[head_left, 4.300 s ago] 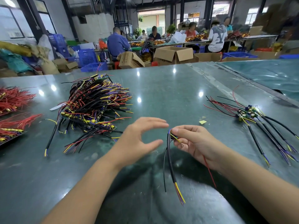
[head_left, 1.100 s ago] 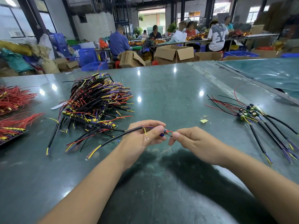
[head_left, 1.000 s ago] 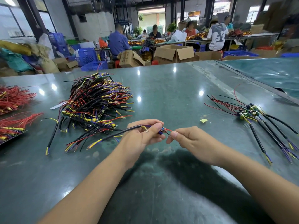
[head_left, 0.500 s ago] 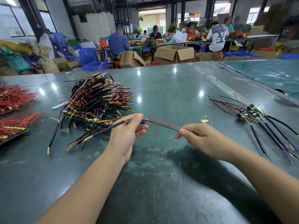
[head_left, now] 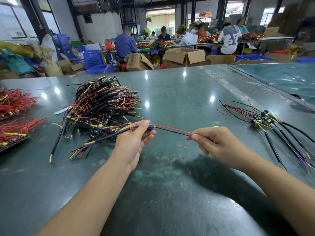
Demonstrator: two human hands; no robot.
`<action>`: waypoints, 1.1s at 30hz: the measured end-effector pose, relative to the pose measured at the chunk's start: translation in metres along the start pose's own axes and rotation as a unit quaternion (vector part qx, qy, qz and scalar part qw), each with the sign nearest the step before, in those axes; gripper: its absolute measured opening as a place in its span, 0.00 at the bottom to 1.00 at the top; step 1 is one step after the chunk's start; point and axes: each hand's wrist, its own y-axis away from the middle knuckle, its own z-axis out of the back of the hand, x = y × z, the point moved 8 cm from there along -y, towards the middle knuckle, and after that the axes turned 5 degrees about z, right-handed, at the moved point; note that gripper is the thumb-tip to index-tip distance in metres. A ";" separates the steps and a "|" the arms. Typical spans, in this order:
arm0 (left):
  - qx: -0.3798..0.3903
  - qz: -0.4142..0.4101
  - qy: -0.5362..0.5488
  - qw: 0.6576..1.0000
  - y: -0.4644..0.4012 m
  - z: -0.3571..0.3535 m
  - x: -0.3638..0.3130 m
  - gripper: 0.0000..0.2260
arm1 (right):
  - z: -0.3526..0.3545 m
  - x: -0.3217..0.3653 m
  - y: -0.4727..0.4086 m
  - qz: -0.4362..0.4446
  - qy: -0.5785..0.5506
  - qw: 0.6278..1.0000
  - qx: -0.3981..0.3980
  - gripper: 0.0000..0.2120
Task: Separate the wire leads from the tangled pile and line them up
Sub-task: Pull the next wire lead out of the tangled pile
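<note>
A: Since half a second ago the hands have drawn further apart in the head view, and the thin red and black wire pair (head_left: 172, 129) now runs taut between them.

B: Grips?

A: The left hand (head_left: 132, 142) pinches the small blue component (head_left: 150, 127) at the lead's middle; the thick black sheathed cable (head_left: 109, 136) trails left toward the big tangled pile of black, red, yellow and purple wire leads (head_left: 102, 106). The right hand (head_left: 216, 143) pinches the pair's tips, its other fingers curled.

B: Risk?

A: Too hard a pull probably strains the joint at the component. The trailing cable lies near the pile and may snag it. The sorted row of leads (head_left: 272, 126) lies far right on the glossy green table (head_left: 170, 193); a careless drop could cross them.
</note>
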 end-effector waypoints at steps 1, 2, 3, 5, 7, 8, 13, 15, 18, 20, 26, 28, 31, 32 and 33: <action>0.002 0.012 0.010 1.000 0.000 0.000 0.001 0.04 | 0.002 0.002 0.001 0.009 -0.003 1.000 -0.013 0.09; 0.004 0.023 0.020 1.000 0.000 -0.001 0.002 0.04 | 0.003 0.004 0.001 0.016 -0.002 1.000 -0.021 0.09; 0.005 0.032 0.029 0.999 0.000 -0.001 0.003 0.04 | 0.003 0.005 0.002 0.021 0.006 1.000 -0.020 0.09; -0.001 0.034 0.034 0.999 0.001 -0.002 0.003 0.04 | 0.003 0.003 0.002 0.015 0.028 0.999 0.009 0.09; -0.006 0.013 0.021 1.000 0.001 -0.003 0.001 0.05 | 0.003 -0.004 0.000 -0.012 0.008 0.998 0.056 0.09; -0.004 0.001 0.017 1.000 0.002 -0.006 -0.001 0.05 | 0.004 -0.008 0.000 -0.030 -0.020 0.996 0.077 0.10; 0.024 -0.009 0.017 1.000 0.008 -0.018 0.003 0.05 | 0.007 -0.021 0.005 -0.089 0.050 0.986 0.133 0.10; 0.041 0.012 0.011 0.999 0.010 -0.019 0.009 0.04 | 0.009 -0.023 0.003 -0.087 0.207 0.966 0.131 0.10; 0.050 0.003 -0.013 0.999 0.013 -0.020 0.014 0.04 | 0.009 -0.015 0.003 -0.054 0.356 0.928 0.095 0.19; 0.051 -0.013 -0.028 0.998 0.015 -0.024 0.016 0.04 | 0.009 0.002 0.004 -0.009 0.340 0.939 0.040 0.27; 0.130 -0.025 -0.075 0.988 0.027 -0.045 0.026 0.08 | -0.021 0.052 0.002 0.128 0.217 0.967 -0.045 0.31; 0.178 -0.030 -0.104 0.978 0.033 -0.054 0.025 0.11 | -0.027 0.058 0.003 0.140 0.213 0.965 -0.059 0.31; 0.204 -0.012 -0.091 0.975 0.034 -0.056 0.025 0.18 | -0.022 0.070 0.004 0.186 0.184 0.959 -0.110 0.23; 0.211 -0.011 -0.088 0.973 0.034 -0.056 0.024 0.22 | -0.019 0.072 0.005 0.199 0.156 0.960 -0.122 0.19; 0.226 -0.015 -0.094 0.969 0.036 -0.057 0.023 0.24 | -0.017 0.073 0.005 0.210 0.128 0.961 -0.129 0.16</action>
